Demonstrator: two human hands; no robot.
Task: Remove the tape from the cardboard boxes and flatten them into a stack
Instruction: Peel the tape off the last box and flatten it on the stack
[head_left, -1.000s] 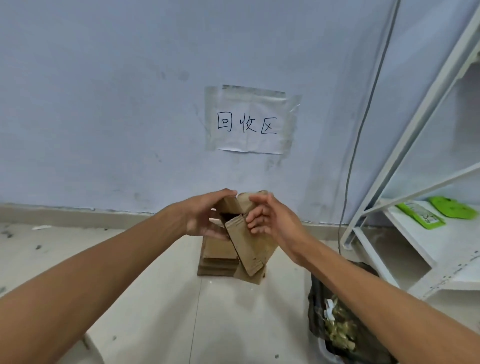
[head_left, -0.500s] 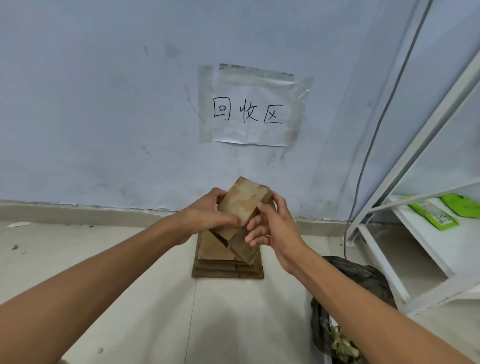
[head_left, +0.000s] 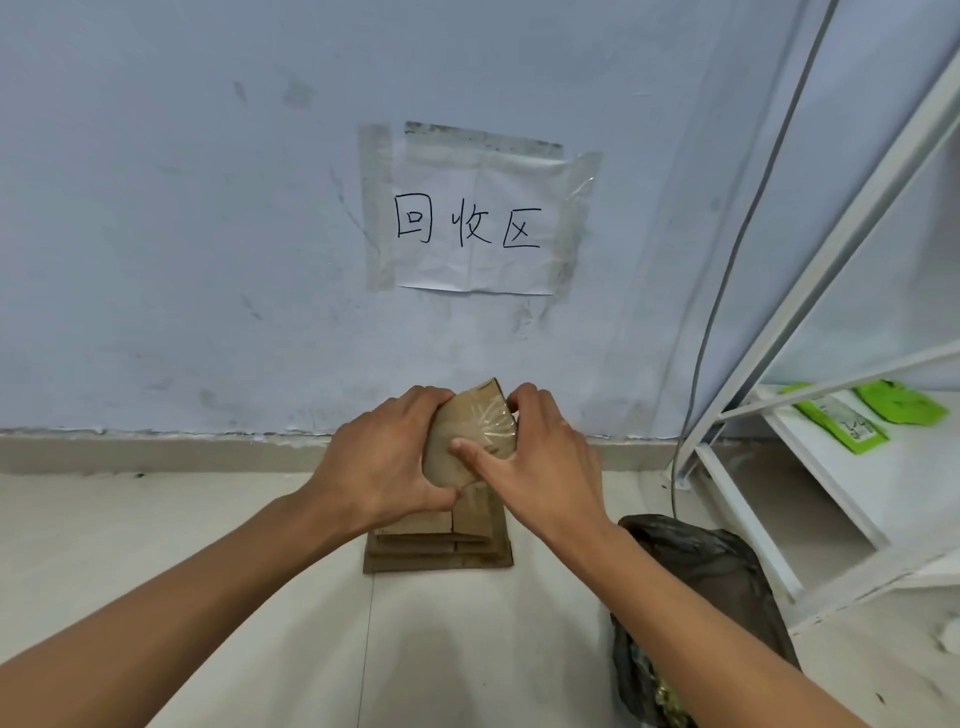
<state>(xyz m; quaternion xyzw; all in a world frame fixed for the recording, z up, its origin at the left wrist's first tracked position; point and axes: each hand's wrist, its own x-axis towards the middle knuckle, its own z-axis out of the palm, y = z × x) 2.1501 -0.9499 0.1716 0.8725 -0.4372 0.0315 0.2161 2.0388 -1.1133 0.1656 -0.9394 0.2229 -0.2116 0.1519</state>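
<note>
While left hand (head_left: 387, 462) and right hand (head_left: 540, 457) clamp taped box (head_left: 470, 436), stack (head_left: 439, 545) sits partly hidden.

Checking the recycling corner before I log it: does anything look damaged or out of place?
The cardboard box held by the left hand and right hand is squashed out of shape, and wrinkled clear tape is on it. The flattened stack on the floor sits fairly square. Litter fills the black bag.

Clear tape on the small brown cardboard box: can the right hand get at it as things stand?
Probably yes. The right hand already holds the small brown cardboard box, its thumb resting beside the clear tape, which faces the camera uncovered. The left hand grips the opposite side.
</note>
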